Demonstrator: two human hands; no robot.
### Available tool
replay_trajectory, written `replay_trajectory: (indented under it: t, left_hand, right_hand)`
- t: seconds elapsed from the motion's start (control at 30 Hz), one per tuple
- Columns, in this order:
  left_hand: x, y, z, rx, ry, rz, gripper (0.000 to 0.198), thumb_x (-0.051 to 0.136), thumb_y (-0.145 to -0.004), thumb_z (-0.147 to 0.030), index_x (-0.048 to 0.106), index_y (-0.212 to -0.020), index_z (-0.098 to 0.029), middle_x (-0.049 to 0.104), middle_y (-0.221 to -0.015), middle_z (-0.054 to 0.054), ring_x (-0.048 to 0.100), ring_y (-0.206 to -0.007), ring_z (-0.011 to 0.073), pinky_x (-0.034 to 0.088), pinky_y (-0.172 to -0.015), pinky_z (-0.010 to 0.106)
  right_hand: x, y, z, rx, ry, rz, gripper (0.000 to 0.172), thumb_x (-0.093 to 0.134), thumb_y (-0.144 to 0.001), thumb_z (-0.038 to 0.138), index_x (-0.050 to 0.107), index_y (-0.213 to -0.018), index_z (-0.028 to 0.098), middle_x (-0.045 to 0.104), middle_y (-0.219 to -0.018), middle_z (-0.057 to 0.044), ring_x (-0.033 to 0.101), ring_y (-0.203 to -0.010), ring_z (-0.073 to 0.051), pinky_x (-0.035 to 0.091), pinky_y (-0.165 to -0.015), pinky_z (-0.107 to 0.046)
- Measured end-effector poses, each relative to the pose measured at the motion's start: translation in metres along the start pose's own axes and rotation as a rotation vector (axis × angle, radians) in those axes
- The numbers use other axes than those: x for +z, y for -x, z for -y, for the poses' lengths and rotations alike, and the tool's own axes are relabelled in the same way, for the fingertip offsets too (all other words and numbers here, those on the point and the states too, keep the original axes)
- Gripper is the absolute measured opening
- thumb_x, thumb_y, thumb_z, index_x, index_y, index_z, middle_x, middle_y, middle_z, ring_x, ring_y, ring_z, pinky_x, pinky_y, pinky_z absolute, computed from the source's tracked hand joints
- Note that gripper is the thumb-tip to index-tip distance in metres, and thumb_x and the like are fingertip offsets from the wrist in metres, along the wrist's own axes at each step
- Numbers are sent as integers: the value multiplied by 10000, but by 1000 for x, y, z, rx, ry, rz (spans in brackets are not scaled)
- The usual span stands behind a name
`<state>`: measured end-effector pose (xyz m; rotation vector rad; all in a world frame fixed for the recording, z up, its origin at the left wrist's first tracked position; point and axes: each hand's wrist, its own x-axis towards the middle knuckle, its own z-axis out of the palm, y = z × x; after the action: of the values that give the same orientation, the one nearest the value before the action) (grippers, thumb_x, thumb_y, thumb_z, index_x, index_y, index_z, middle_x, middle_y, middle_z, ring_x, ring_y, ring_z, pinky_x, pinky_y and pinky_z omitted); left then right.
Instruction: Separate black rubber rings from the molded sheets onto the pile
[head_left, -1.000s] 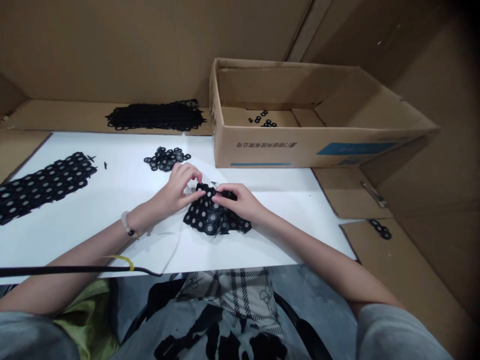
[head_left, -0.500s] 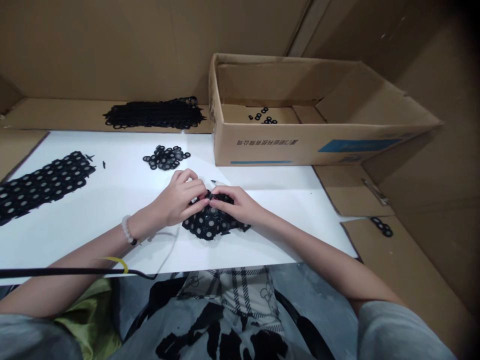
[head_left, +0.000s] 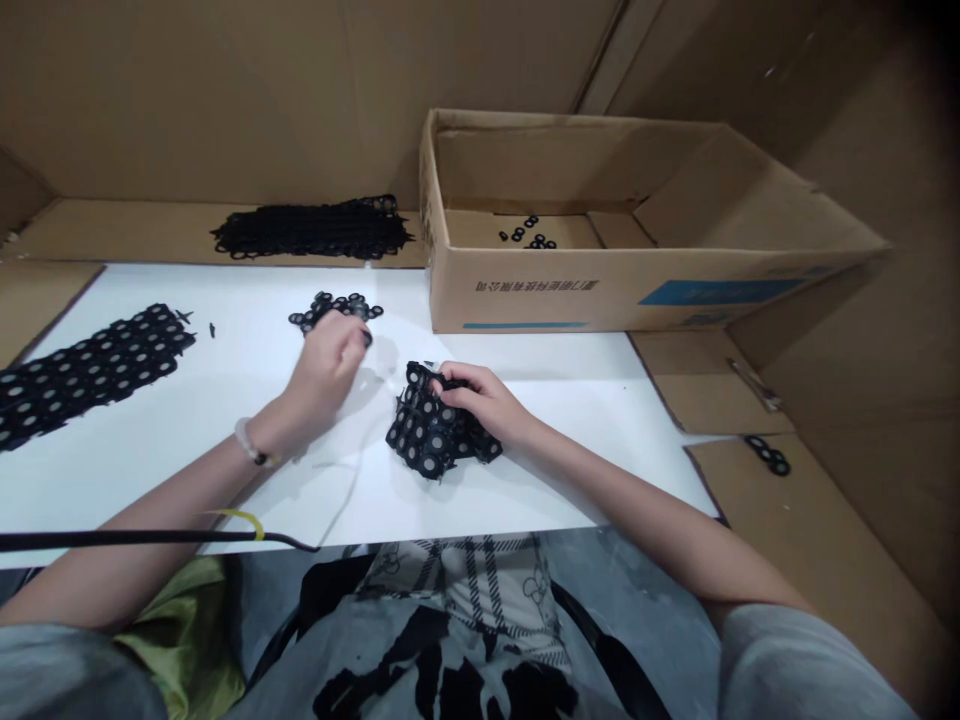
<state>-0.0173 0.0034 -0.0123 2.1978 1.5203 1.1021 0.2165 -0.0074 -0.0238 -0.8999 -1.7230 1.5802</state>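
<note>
My right hand point(head_left: 480, 400) grips a crumpled black sheet of joined rubber rings point(head_left: 431, 432) and holds it against the white table point(head_left: 525, 490). My left hand point(head_left: 330, 362) is apart from that sheet, up and to the left, right at a small pile of loose black rings point(head_left: 334, 308). Its fingers are curled and blurred by motion; a dark bit shows at the fingertips, but I cannot make out what it is.
An open cardboard box point(head_left: 600, 290) with a few loose rings inside stands behind the table on the right. A flat ring sheet point(head_left: 82, 370) lies at the left, a stack of black sheets point(head_left: 311, 230) at the back. A black cable point(head_left: 150, 541) runs along the near edge.
My left hand has left the crumpled sheet and moved up-left to the loose ring pile. My right hand stays on the sheet, which now stands more bunched up.
</note>
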Motion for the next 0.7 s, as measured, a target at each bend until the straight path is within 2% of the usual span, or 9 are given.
replay_trajectory:
  t: [0.07,0.13,0.23,0.3,0.43,0.57,0.63,0.7]
  left_hand:
    - [5,9,-12,163,-158,136,220,369,-910,-208,462,-711,-216,531,-694,50,463,-762,224,379,-712,377]
    - [10,16,-23,277,-264,224,231,359,-934,-218,490,-744,-208,561,-713,65,458,-786,239,383,-732,393]
    - [15,21,-29,342,-309,289,266,328,-967,-258,515,-788,-197,582,-759,86,453,-814,253,385,-736,404]
    - [16,21,-27,358,-240,345,296,309,-985,-311,512,-804,-195,580,-791,92,449,-831,253,394,-751,406]
    - [15,19,-22,314,10,464,333,321,-990,-432,483,-817,-198,554,-797,72,446,-837,239,412,-757,388]
    - [14,18,-22,244,188,544,331,275,-1007,-368,469,-794,-205,527,-780,50,471,-843,217,420,-758,356]
    - [13,16,-21,195,214,485,324,290,-1000,-329,463,-755,-207,507,-763,41,481,-811,203,416,-741,344]
    - [9,11,-15,85,233,362,315,319,-985,-314,461,-724,-208,497,-743,34,484,-757,190,407,-700,337]
  right_hand:
    - [0,-1,0,-8,18,8,96,519,-763,234,477,-683,202,476,-705,25,440,-714,-149,356,-755,-282]
    - [1,-3,-1,-29,36,25,95,520,-759,243,481,-683,202,468,-702,25,430,-714,-149,348,-749,-283]
    - [1,-4,0,-67,50,70,73,518,-761,243,503,-704,200,484,-719,21,434,-724,-151,348,-754,-287]
    - [1,-4,1,-84,65,104,74,517,-768,245,506,-710,200,492,-721,21,439,-726,-152,352,-758,-290]
    - [-1,-3,1,-114,84,191,83,513,-777,250,494,-711,205,491,-716,21,437,-724,-154,356,-746,-294]
    - [-2,-3,0,-139,65,240,71,509,-779,239,491,-718,207,484,-718,23,430,-716,-152,355,-740,-298]
    - [-2,-4,-1,-120,50,208,66,502,-764,231,482,-706,206,477,-719,19,426,-721,-154,352,-738,-299]
    - [-2,-4,-1,-81,26,141,61,486,-739,222,461,-685,208,450,-703,17,406,-703,-152,347,-713,-294]
